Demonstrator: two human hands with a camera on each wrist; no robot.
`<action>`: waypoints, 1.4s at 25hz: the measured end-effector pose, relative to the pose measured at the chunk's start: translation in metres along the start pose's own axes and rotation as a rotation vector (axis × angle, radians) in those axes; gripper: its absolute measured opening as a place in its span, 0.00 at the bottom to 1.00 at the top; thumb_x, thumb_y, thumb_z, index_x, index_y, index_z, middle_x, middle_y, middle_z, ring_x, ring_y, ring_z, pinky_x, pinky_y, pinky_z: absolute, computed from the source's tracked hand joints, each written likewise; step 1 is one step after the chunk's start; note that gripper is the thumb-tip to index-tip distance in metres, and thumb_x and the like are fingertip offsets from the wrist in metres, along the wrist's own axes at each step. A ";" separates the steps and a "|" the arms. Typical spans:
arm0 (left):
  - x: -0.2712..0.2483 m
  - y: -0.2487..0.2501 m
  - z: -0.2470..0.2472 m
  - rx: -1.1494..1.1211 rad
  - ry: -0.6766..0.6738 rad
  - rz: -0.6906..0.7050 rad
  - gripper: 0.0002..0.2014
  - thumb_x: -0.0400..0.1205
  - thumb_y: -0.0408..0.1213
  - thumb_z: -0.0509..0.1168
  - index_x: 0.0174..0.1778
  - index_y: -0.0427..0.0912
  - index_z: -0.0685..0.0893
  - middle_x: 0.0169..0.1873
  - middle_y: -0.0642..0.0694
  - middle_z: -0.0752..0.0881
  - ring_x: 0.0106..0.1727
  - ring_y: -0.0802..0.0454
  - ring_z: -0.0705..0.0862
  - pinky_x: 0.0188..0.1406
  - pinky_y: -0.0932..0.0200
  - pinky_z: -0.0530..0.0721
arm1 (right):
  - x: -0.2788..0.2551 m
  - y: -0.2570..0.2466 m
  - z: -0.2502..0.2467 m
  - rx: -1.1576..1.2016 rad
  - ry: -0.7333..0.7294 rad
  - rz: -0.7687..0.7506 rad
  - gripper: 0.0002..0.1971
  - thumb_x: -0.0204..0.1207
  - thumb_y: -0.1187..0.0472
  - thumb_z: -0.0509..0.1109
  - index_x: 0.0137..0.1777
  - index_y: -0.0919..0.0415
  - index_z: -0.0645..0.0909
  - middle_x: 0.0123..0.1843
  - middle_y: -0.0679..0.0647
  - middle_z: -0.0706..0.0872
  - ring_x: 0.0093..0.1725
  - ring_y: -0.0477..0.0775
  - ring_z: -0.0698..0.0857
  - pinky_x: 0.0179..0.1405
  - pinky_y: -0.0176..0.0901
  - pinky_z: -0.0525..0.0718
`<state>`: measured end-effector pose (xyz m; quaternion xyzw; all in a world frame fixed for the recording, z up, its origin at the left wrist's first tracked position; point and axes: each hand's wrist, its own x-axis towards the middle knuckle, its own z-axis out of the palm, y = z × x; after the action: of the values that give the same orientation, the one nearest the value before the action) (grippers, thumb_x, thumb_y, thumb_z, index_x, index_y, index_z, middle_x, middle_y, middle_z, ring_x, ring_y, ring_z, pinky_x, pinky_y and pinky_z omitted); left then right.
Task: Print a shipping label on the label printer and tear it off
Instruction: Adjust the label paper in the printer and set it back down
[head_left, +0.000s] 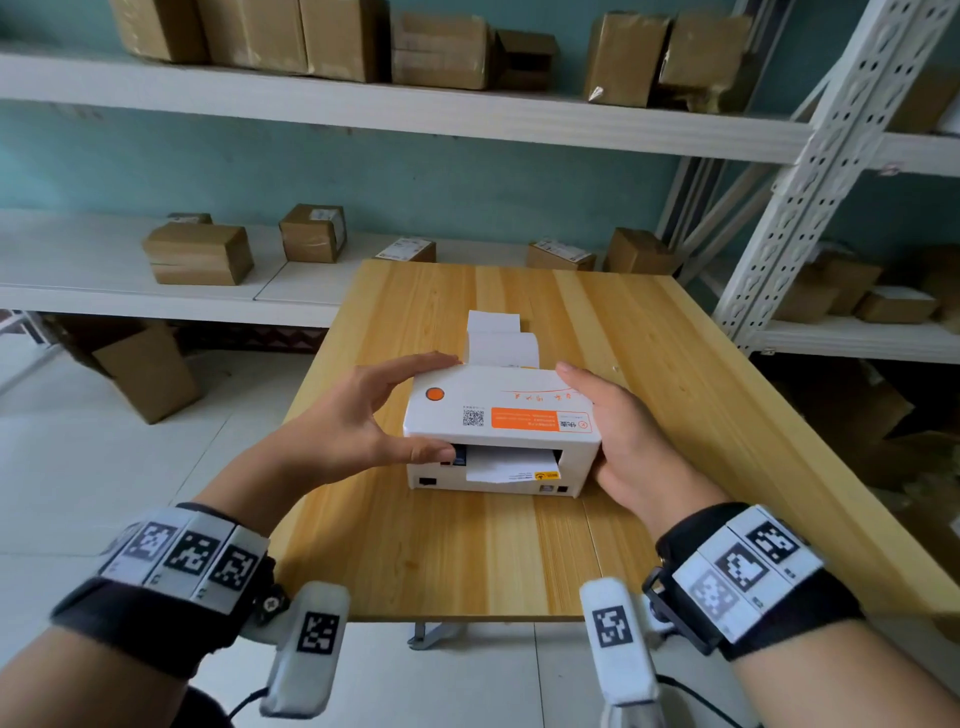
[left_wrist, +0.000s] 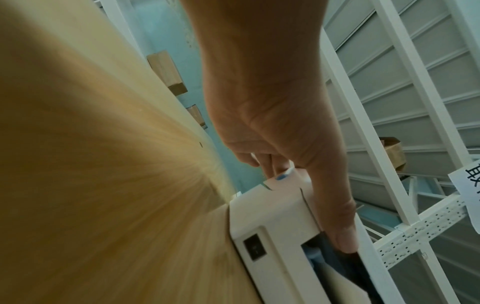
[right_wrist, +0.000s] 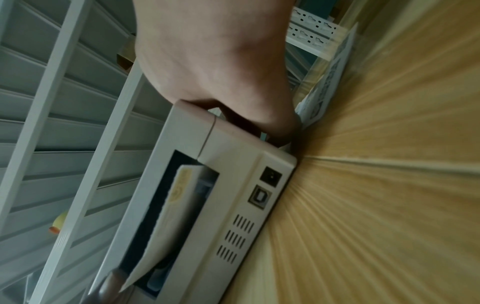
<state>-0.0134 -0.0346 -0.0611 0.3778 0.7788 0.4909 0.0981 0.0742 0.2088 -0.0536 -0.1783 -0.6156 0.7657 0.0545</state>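
Left hand (head_left: 363, 415), right hand (head_left: 631, 441) clasp boxy white plastic label printer (head_left: 501, 410); right fingertips hidden; paper label (head_left: 511, 464) partly inside slot.

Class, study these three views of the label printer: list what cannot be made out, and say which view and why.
- Small text beside the QR code on the printer: head view, too small.
- Right hand fingers: hidden behind the printer.
- Paper print: right wrist view, blurred.
- Left hand fingertips: left wrist view, behind the palm.

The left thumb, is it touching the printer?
Touching: the left wrist view shows the left hand with its thumb pressed on the label printer at the slot's edge.
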 end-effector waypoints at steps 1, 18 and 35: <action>0.000 0.001 0.000 0.008 -0.005 -0.004 0.40 0.67 0.42 0.84 0.76 0.57 0.78 0.68 0.67 0.85 0.76 0.70 0.76 0.79 0.63 0.74 | 0.000 0.000 0.000 0.003 0.002 0.005 0.13 0.85 0.53 0.67 0.48 0.59 0.89 0.48 0.57 0.96 0.48 0.57 0.93 0.58 0.53 0.85; -0.001 0.002 0.002 -0.062 -0.041 -0.048 0.41 0.68 0.41 0.81 0.78 0.53 0.74 0.65 0.64 0.87 0.73 0.68 0.79 0.69 0.73 0.78 | 0.006 0.002 -0.003 -0.058 -0.006 0.022 0.13 0.84 0.51 0.67 0.52 0.57 0.89 0.53 0.57 0.95 0.52 0.57 0.92 0.62 0.52 0.84; -0.007 0.007 0.005 -0.079 -0.004 -0.071 0.38 0.77 0.63 0.67 0.84 0.54 0.71 0.77 0.62 0.78 0.74 0.73 0.76 0.68 0.75 0.77 | 0.005 -0.001 -0.004 -0.263 0.040 -0.003 0.15 0.83 0.47 0.67 0.47 0.56 0.89 0.45 0.52 0.96 0.51 0.58 0.92 0.67 0.56 0.81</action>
<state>-0.0023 -0.0344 -0.0590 0.3470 0.7714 0.5169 0.1318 0.0710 0.2146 -0.0539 -0.1982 -0.7098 0.6745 0.0439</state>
